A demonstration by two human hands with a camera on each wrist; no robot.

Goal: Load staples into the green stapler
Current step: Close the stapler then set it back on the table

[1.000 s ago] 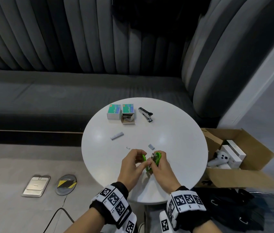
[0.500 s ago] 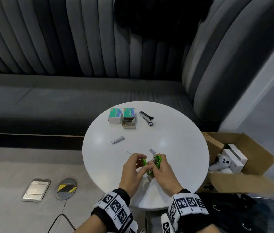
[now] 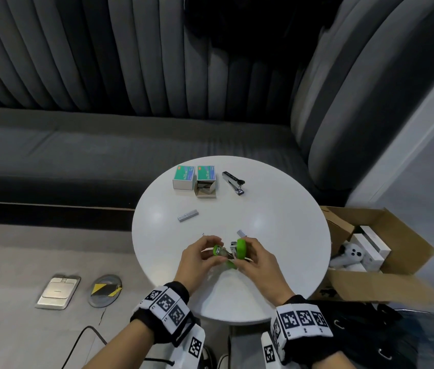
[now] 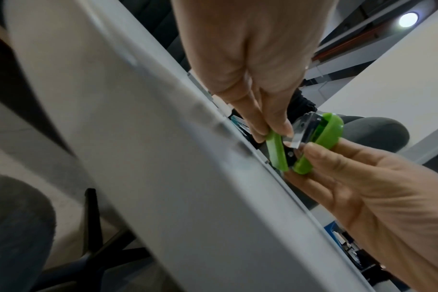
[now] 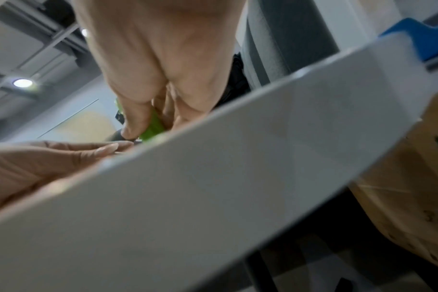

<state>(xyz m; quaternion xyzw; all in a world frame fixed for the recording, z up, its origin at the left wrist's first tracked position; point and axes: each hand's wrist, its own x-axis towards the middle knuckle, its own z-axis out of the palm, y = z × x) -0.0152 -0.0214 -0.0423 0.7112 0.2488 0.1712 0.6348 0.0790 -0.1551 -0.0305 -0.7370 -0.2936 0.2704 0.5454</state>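
Both hands are holding the green stapler [image 3: 233,253] open above the near part of the round table [image 3: 277,225], the left hand [image 3: 200,258] pinching its base, the right hand [image 3: 257,259] gripping its raised top, while a staple strip [image 3: 188,216] is lying farther back.

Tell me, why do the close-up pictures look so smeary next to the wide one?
Head view: fairly sharp, though the wide lens bends the sofa and soft glare patches sit on the table. Left wrist view: the table edge is a blurred band, yet the green stapler is crisp. Right wrist view: blurred throughout, the stapler only a green sliver, a ceiling lamp flaring.
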